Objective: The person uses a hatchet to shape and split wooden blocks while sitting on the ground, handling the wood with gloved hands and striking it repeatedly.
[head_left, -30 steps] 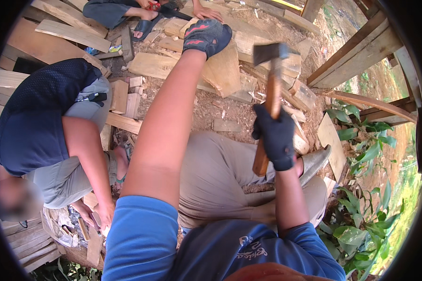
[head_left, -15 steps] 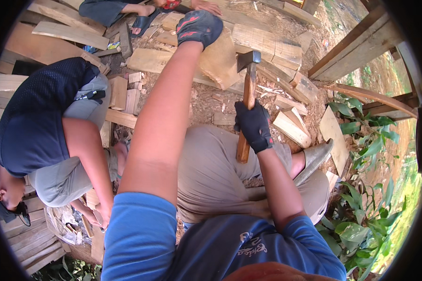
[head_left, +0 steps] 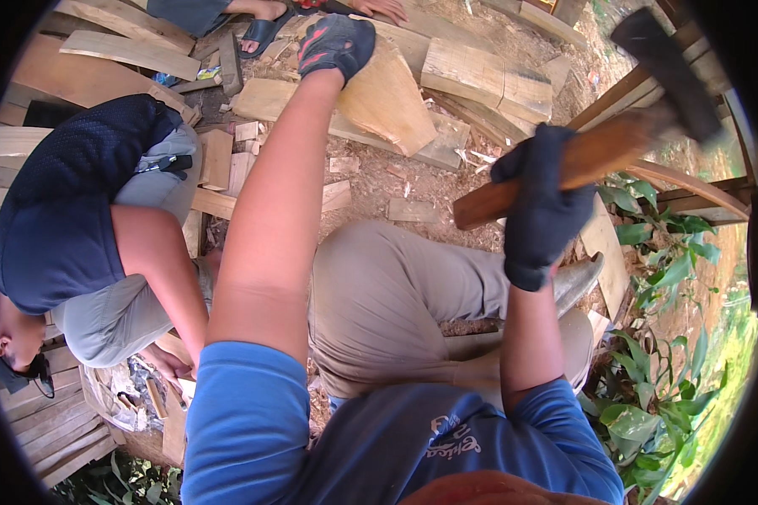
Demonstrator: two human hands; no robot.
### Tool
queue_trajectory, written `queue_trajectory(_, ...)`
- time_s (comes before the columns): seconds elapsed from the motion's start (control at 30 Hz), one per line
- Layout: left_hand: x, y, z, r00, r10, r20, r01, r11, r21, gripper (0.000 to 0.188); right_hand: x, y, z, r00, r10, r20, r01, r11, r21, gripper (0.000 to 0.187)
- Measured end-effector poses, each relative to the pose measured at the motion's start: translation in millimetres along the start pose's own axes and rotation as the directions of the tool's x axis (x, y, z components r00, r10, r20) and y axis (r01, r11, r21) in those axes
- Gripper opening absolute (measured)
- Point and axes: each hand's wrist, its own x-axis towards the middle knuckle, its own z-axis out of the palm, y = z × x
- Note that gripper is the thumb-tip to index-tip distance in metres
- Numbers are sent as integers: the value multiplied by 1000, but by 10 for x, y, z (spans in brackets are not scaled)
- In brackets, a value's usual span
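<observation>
My right hand, in a black glove, is closed round the wooden handle of a hatchet. The hatchet is raised on the right, its dark steel head blurred by motion. My left hand, in a black glove with red marks, reaches far forward. Its fingers are bent over the upper end of a pale wood piece, which stands tilted against a flat board. The fingertips are partly hidden.
A co-worker in dark clothes bends over at the left, hands low among scraps. Another person's sandalled foot and hand show at the top. Thick wood blocks lie beyond. Leafy plants grow at the right.
My right hand has swung the hatchet up and to the right, away from the wood piece. My left hand and the wood piece have shifted slightly.
</observation>
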Motion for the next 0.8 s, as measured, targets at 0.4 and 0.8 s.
queue_trajectory(0.4, 118, 221, 209, 974, 226, 17, -227, 970, 90, 44, -261, 845, -679, 648, 761, 34, -693, 607, -389, 25)
queue_trajectory(0.8, 4, 371, 76, 982, 176, 74, -182, 979, 89, 39, 33, 143, -142, 1000, 11, 21, -9, 996, -93, 12)
